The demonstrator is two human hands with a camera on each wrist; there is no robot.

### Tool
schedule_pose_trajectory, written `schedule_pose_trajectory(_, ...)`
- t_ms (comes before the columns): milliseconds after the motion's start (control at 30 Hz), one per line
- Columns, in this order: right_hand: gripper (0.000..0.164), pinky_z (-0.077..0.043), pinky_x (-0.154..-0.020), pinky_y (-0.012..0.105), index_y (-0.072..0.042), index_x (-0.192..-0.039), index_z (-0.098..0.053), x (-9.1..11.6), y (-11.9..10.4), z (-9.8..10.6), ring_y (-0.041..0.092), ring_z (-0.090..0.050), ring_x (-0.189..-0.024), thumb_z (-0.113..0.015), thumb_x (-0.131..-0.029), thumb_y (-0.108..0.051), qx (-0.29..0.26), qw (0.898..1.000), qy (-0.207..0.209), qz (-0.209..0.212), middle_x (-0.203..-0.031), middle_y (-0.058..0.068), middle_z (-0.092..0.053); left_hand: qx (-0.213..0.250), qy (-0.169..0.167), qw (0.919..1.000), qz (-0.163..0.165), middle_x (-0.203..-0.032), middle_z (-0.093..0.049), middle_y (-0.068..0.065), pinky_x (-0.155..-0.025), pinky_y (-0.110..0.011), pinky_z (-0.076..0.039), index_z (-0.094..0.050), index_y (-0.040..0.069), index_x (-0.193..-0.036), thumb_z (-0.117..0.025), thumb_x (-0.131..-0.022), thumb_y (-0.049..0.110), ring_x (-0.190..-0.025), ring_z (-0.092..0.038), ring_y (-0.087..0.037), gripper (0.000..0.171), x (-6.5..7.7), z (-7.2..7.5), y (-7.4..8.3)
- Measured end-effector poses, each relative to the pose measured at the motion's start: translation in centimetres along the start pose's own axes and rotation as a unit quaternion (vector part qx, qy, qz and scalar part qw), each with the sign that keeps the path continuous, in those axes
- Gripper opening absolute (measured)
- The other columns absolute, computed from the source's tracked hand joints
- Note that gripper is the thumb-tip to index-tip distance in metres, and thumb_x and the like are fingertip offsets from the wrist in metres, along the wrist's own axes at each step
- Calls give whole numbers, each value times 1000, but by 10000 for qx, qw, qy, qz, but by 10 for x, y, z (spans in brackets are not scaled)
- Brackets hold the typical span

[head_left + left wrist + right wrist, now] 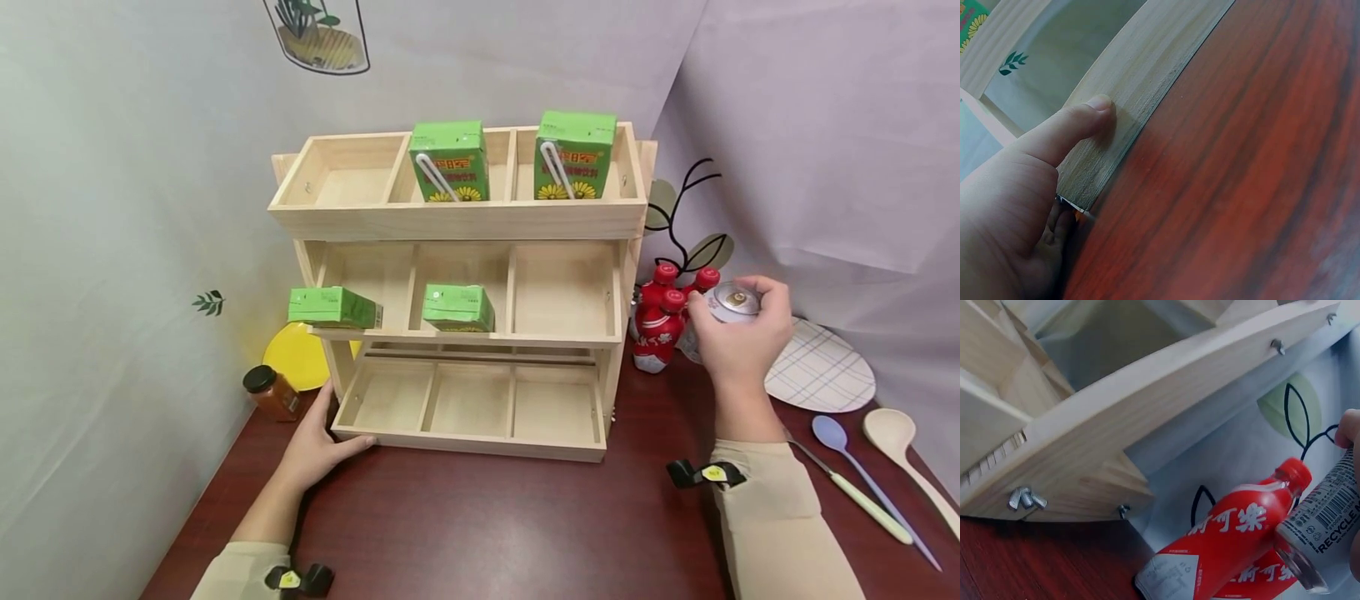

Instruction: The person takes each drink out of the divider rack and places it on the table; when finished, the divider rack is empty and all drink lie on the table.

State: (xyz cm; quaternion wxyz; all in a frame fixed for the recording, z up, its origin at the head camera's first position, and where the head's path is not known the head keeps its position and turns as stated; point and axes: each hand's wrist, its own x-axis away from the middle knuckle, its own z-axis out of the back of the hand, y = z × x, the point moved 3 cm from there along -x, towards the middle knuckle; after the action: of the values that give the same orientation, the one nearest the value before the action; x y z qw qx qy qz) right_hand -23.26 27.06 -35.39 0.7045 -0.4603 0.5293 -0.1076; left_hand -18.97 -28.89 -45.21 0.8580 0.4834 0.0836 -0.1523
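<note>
A three-tier wooden shelf (457, 221) stands on the table. My left hand (315, 442) grips the left corner of its bottom tray; the thumb (1088, 119) lies along the front board and the other fingers go round the side, partly hidden. Out to the right, my right hand (742, 342) holds a pale drink can (1329, 512) from above, its metal top (735, 297) facing up. That can is beside red plastic bottles (657, 337) with red caps, and its lower end overlaps one bottle (1235, 519) in the right wrist view.
Green juice cartons (459, 307) with straws on some sit in the top and middle tiers. Left of the shelf are a spice jar (272, 393) and a yellow plate (296, 357). A checked plate (821, 367), blue spoon (831, 432), cream ladle (891, 433) and green-handled utensil (870, 507) lie at right.
</note>
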Motion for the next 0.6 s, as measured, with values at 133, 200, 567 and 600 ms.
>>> schedule_pose_trajectory(133,44,-39,-75,16,-1,-101,-63,-1,12,-1,10,-54,-93,-80,-69,-25,114,9998,142,42,-98,-4,-62,31,9,10000,-9,-146,-39,-18,-95,-14,-37,-23,10,-154,-91,-65,13,-127,-44,-35,112,0,0,-1)
schedule_pose_trajectory(200,45,-39,-76,16,1,-100,-64,1,19,-3,10,-54,-93,-80,-68,-26,152,9996,205,75,-97,-3,-62,25,17,10000,-2,-146,-39,-18,-95,-14,-37,-23,11,-154,-91,-65,14,-126,-44,-35,112,1,0,-1)
schedule_pose_trajectory(567,35,-34,-77,18,8,-91,-62,19,59,-7,21,-51,-91,-82,-66,-7,138,9986,372,360,-91,15,-59,34,3,10000,15,-146,-39,-17,-95,-15,-38,-22,12,-154,-91,-65,15,-127,-44,-32,113,0,0,-4)
schedule_pose_trajectory(600,35,-34,-77,19,8,-91,-62,20,67,-8,23,-51,-91,-82,-66,-7,153,9984,354,402,-91,16,-58,46,3,10000,17,-146,-39,-17,-95,-15,-38,-22,13,-154,-91,-65,14,-127,-45,-33,112,0,0,-4)
